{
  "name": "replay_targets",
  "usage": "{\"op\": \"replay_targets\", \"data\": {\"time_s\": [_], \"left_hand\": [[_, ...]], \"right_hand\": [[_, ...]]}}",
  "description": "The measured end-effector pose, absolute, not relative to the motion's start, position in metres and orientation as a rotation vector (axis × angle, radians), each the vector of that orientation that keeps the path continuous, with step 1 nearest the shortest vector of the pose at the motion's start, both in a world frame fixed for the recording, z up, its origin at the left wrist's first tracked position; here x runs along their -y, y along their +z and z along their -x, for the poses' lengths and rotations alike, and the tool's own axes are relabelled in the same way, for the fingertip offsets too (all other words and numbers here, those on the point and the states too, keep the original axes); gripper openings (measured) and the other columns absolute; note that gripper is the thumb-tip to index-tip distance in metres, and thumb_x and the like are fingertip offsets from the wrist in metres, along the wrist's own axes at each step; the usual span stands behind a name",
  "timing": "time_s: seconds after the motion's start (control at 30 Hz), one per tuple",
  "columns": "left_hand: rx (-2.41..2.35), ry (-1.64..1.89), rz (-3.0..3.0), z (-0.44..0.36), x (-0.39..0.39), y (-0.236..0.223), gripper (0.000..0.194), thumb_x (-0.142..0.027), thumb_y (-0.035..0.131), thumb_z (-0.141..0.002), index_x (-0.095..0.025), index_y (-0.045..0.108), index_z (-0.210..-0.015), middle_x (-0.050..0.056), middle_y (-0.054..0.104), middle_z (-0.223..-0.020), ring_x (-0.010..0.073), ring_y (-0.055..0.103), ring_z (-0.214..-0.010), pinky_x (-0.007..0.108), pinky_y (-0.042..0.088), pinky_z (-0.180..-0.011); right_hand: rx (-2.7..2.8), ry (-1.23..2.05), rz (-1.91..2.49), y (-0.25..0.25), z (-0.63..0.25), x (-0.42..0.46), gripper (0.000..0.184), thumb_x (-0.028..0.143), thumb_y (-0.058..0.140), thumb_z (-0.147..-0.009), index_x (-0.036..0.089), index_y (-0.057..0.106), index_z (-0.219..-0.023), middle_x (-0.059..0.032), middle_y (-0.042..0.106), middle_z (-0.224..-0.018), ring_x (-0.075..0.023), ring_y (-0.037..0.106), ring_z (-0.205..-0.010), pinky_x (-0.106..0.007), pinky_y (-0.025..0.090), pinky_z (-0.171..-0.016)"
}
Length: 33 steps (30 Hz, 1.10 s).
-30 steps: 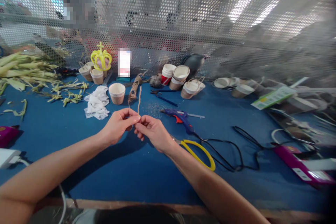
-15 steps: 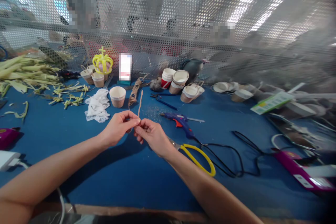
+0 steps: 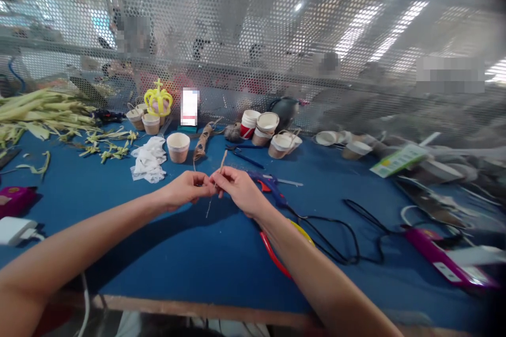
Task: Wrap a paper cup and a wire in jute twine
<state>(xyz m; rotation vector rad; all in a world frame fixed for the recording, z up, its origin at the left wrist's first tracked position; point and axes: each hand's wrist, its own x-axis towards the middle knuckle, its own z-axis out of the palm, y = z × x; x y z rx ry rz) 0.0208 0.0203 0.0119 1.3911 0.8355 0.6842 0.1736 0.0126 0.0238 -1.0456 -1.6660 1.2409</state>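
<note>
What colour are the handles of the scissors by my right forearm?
One red handle, one yellow handle; best seen, though partly covered, in the head view.

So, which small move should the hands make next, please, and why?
Perhaps ease the left hand slightly away from the right hand, to tension the twine: both pinch close together there, it pokes up above them, and a thin strand hangs loose below.

Twine strand (image 3: 223,160) partly hidden by the right grip (image 3: 241,189)
</note>
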Motion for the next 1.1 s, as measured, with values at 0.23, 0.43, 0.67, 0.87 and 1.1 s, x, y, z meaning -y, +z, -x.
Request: {"op": "replay_targets", "data": {"time_s": [0.23, 0.43, 0.67, 0.87, 1.1], "left_hand": [[-0.92, 0.651, -1.541, -0.023, -0.029, 0.001, 0.024, -0.035, 0.059, -0.065, -0.013, 0.052, -0.062, -0.005, 0.044, -0.054, 0.0039, 0.03, -0.042, 0.019, 0.022, -0.039], [-1.006, 0.737, -1.606, -0.025, -0.023, -0.014, 0.021, -0.033, 0.055, -0.068, -0.012, 0.053, -0.065, -0.006, 0.043, -0.05, 0.0052, 0.031, -0.044, 0.019, 0.021, -0.042], [-1.055, 0.813, -1.67, -0.027, -0.018, -0.025, 0.017, -0.028, 0.055, -0.065, -0.014, 0.049, -0.059, -0.005, 0.044, -0.05, 0.0065, 0.035, -0.047, 0.02, 0.025, -0.046], [-1.047, 0.848, -1.666, -0.029, -0.01, -0.023, 0.014, -0.026, 0.054, -0.063, -0.014, 0.047, -0.061, -0.006, 0.043, -0.052, 0.0061, 0.035, -0.047, 0.019, 0.027, -0.046], [-1.034, 0.898, -1.636, -0.029, -0.006, -0.024, 0.013, -0.025, 0.054, -0.061, -0.014, 0.047, -0.059, -0.007, 0.041, -0.05, 0.0054, 0.034, -0.046, 0.019, 0.027, -0.046]], "right_hand": [[1.736, 1.207, 1.19, 0.018, -0.178, -0.017, 0.007, 0.019, 0.052, -0.074, 0.014, 0.053, -0.07, 0.0019, 0.056, -0.061, -0.0063, 0.048, -0.048, -0.02, 0.041, -0.048], [1.66, 1.119, 1.264, -0.003, -0.178, -0.014, 0.012, 0.024, 0.05, -0.076, 0.015, 0.05, -0.07, 0.0024, 0.052, -0.055, -0.0075, 0.049, -0.046, -0.022, 0.043, -0.047], [1.679, 1.046, 1.285, -0.015, -0.179, -0.009, 0.011, 0.025, 0.05, -0.076, 0.015, 0.05, -0.071, 0.0016, 0.052, -0.056, -0.009, 0.051, -0.048, -0.024, 0.045, -0.049], [1.665, 1.043, 1.314, -0.011, -0.177, -0.004, 0.012, 0.025, 0.05, -0.077, 0.016, 0.049, -0.069, 0.0017, 0.052, -0.056, -0.0096, 0.052, -0.05, -0.023, 0.045, -0.05], [1.711, 0.951, 1.314, -0.013, -0.176, -0.002, 0.015, 0.029, 0.049, -0.077, 0.016, 0.049, -0.069, 0.0012, 0.051, -0.055, -0.0107, 0.051, -0.049, -0.025, 0.044, -0.05]]}}
